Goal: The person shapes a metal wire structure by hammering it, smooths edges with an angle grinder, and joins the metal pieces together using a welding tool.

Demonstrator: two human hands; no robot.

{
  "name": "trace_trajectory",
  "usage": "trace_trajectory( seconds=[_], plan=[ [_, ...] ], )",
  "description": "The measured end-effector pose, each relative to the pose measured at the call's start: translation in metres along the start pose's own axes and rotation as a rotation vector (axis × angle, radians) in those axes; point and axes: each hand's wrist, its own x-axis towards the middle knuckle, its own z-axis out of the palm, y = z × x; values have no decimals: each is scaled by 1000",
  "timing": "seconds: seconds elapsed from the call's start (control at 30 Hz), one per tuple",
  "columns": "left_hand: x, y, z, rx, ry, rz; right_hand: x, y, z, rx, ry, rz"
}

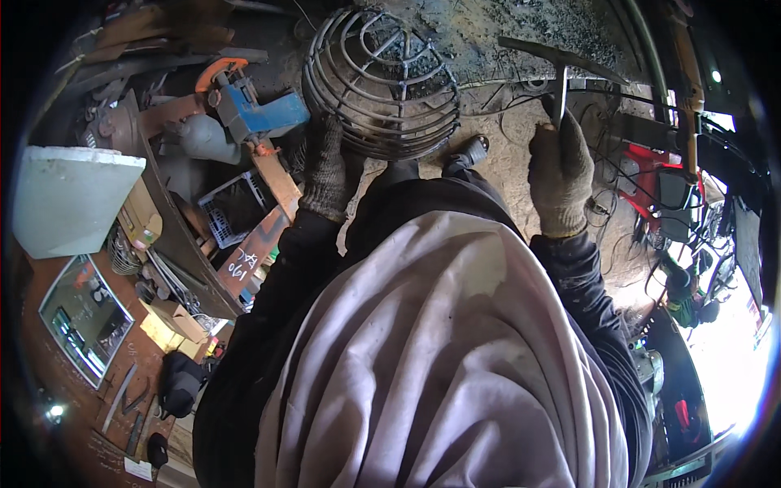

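A domed cage of bent metal rods [404, 89], round bars joined by crosswise ribs, stands in front of me. My left hand [325, 167], in a grey knit glove, is at its left side with the fingers closed against the bars; the fingertips are partly hidden. To the right, my gloved right hand [560, 175] is wrapped round the handle of a chipping hammer [560, 89]. Its long, pointed head lies crosswise above the hand, apart from the cage.
On the left are a blue and orange metal tool [268, 114], a dark plastic crate [234, 210] and a mirror-like framed pane [85, 319] on a brown table. Red and grey equipment [651, 183] sits at right among cables. My sandalled foot [469, 153] is below the cage.
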Motion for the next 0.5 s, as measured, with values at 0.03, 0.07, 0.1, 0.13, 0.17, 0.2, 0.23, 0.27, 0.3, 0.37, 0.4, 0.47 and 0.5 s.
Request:
trace_trajectory(
  seconds=[0.03, 0.07, 0.1, 0.13, 0.17, 0.2, 0.23, 0.27, 0.3, 0.37, 0.4, 0.47, 0.5],
  plan=[
    [1, 4, 7, -270, 34, -108, 0, 2, -2, 21, 14, 96],
    [1, 7, 8, -535, 74, -219, -2, 2, -3, 45, 24, 197],
    [3, 6, 3, -534, 38, -263, -3, 11, -5, 107, 27, 190],
    [5, 2, -1, -520, 39, -270, -5, 20, -7, 168, 30, 182],
    [8, 0, -2, -531, 34, -264, -5, 21, -9, 179, 17, 190],
    [9, -2, -4, -543, 29, -257, -6, 19, -8, 187, 17, 202],
    [10, -3, -6, -568, -6, -226, -7, 17, -7, 239, -3, 212],
    [12, -3, -6, -560, -9, -231, -6, 15, -7, 288, -17, 217],
    [14, -3, -7, -574, -6, -239, -6, 15, -7, 276, -26, 238],
    [19, -9, -13, -549, 15, -260, -5, 17, -6, 308, -26, 239],
    [19, -15, -17, -546, 16, -261, -5, 17, -5, 334, -31, 235],
    [21, -20, -19, -513, 10, -235, -3, 18, -4, 310, -20, 254],
    [20, -17, -16, -568, 19, -259, -2, 18, -3, 284, -9, 270]
  ],
)
